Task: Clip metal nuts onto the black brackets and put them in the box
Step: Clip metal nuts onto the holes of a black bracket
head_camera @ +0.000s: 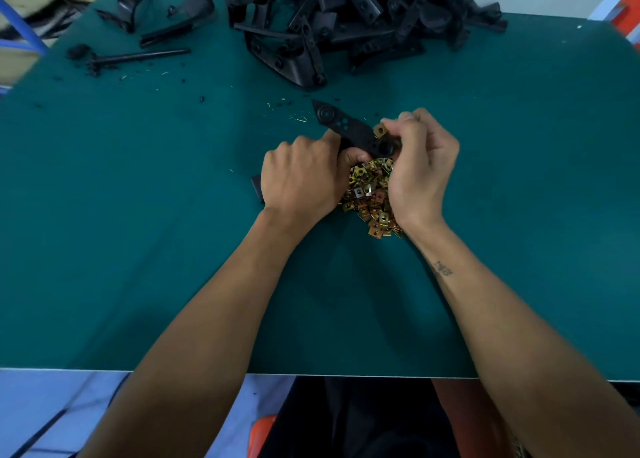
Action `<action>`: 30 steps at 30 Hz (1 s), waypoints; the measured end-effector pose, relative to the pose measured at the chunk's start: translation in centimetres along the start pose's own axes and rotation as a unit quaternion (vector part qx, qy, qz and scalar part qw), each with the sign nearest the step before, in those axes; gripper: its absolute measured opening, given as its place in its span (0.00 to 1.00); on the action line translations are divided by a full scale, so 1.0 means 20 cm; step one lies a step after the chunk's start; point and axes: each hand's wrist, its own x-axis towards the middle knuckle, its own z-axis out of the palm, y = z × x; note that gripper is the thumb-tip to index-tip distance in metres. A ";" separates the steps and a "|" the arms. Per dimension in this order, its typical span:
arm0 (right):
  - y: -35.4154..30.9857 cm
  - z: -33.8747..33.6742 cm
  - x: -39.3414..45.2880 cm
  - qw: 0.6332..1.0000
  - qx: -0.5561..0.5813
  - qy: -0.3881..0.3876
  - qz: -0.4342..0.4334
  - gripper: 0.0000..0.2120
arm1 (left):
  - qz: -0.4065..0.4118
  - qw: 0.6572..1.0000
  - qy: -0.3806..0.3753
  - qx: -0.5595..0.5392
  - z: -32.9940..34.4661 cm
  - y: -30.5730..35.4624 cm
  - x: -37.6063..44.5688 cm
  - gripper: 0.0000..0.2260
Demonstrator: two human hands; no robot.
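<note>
Green table (138, 215) — black rod (138, 57), scattered debris (152, 73).

no readable text, small tattoo on right forearm (440, 269) too blurred to read

The matt teal table mat (173, 215) looks smooth, like rubber or fine cloth. At its middle lies a heap of small square metal clip nuts (370, 198) with a glossy yellow-gold plated finish. The flat black bracket (349, 130) above that heap, and the pile of black brackets (363, 17) at the mat's far edge, look like matt plastic.
</note>
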 end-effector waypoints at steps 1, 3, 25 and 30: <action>0.00 0.00 -0.01 1.000 -0.018 -0.010 -0.017 0.17 | 0.001 1.000 0.000 0.000 0.00 0.00 0.00 0.28; 0.01 -0.01 -0.01 0.998 -0.046 -0.026 -0.039 0.12 | -0.001 1.000 0.004 -0.002 0.00 0.00 0.00 0.28; -0.02 -0.07 0.06 0.991 -0.034 -0.108 -0.076 0.13 | -0.029 0.999 0.018 -0.033 0.02 -0.02 0.01 0.30; -0.01 -0.05 0.06 0.993 -0.005 -0.099 -0.061 0.17 | -0.029 0.999 0.028 -0.029 0.03 -0.01 0.01 0.30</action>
